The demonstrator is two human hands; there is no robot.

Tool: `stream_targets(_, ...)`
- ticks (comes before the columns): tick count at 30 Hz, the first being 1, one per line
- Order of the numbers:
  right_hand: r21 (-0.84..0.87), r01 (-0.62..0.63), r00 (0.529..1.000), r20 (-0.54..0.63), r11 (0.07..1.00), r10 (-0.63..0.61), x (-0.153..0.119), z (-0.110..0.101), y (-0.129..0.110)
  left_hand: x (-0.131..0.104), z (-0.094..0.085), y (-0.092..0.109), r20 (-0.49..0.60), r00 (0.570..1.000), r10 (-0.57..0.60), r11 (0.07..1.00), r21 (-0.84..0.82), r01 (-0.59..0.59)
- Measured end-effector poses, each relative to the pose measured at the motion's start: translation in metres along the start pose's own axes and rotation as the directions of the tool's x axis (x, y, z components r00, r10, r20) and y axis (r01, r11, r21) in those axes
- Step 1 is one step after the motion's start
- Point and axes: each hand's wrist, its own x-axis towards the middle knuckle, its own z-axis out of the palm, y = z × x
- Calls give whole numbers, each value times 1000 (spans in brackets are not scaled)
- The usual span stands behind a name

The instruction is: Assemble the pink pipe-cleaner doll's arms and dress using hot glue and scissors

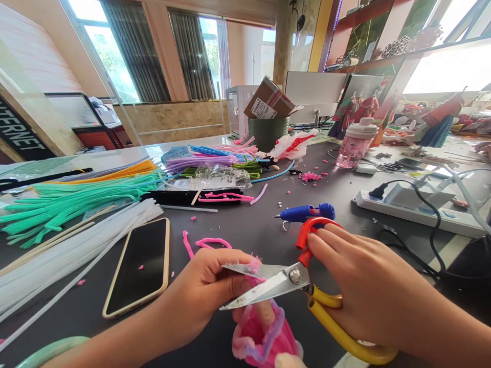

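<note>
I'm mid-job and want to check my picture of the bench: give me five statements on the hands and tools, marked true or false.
1. The right hand holds the scissors. True.
2. The scissors are shut. False: the blades stand apart.
3. The left hand holds a pink fuzzy piece at the blades. True.
4. The blue glue gun lies on the dark table. True.
5. The left hand holds the blue glue gun. False: it holds the pink fuzzy piece.
</note>
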Motion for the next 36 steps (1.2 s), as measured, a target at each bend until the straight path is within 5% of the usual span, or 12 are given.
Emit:
stream_targets(10, -19, 21, 1000, -6, 1000, -21, -1, -1, 3, 2, 0, -3, -121, 991, -52, 999, -18, 51)
stream_targets(36, -38, -22, 992, 126, 999, 26, -6, -2, 3, 5, -8, -12, -84, 993, -85, 996, 0, 86)
